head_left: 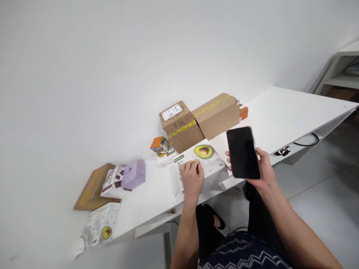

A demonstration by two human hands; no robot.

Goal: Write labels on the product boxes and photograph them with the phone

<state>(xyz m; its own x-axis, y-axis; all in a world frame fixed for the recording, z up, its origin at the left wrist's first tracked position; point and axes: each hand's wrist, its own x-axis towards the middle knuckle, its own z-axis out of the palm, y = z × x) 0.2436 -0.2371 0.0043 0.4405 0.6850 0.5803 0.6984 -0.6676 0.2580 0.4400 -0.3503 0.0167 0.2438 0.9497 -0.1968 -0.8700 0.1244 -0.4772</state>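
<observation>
My right hand [265, 170] is wrapped around a smartphone [243, 152] in a clear case. Its dark screen faces me, and the phone is held up over the table's front edge. My left hand [193, 180] is at the near left part of a white box with an avocado picture [206, 158]. The fingers are curled together, and I see nothing in them. The curl hides the fingertips and part of the box's print. Behind that box stands a cardboard carton with a shipping label [182, 125]. Beside the carton lies a longer carton with yellow tape [217, 116].
A small orange box [159, 144] sits on another white box [166, 160]. On the left lie a purple box [134, 175], a white-and-brown package [114, 183], a brown padded envelope [91, 186] and another avocado box [103, 224]. A black cable [315, 140] loops at the white table's [291, 112] front.
</observation>
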